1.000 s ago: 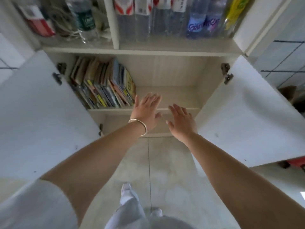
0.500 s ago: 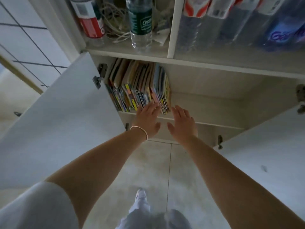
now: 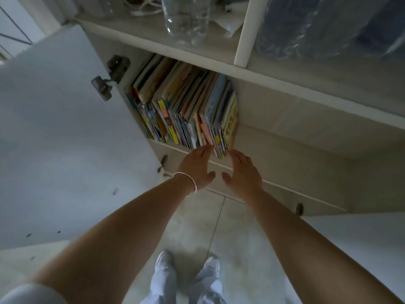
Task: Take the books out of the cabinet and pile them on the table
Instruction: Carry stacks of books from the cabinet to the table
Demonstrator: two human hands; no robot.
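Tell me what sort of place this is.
Probably a room in a home, at a storage cabinet. A row of thin colourful picture books stands behind an open white cabinet door, a clear plastic water bottle sits on the shelf above, and the floor is pale tiles.

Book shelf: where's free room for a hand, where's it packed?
Free: bare shelf board right of the books, running to the cabinet's right wall. Packed: books fill the left end against the hinge side. Both open hands, left hand and right hand, flank the rightmost books.

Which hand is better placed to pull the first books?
Probably right hand: its fingertips sit by the free end of the books. Left hand reaches mid-row, where they are packed.
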